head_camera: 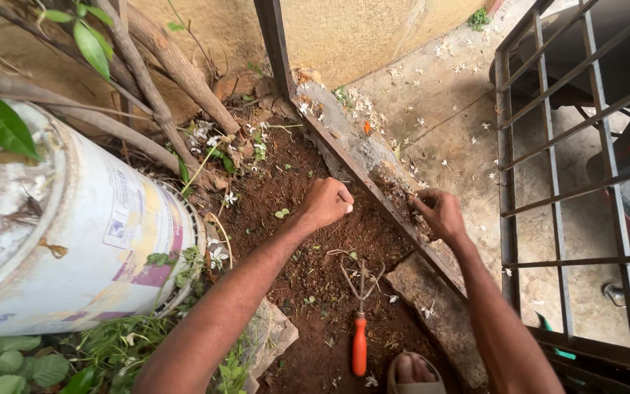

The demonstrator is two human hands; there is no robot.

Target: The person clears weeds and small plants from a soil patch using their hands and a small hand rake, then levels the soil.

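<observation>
Orange-handled hand rake [359, 321] below left hand [324, 203], untouched

Crumbly matt brown soil [308, 219], glossy orange plastic handle on a dull metal hand rake [359, 321], rusty rough iron frame [373, 190], scuffed white plastic bucket [74, 241].

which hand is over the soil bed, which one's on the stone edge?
The left hand, fist closed, is over the soil. The right hand rests on the stone edge beside the metal gate.
</observation>
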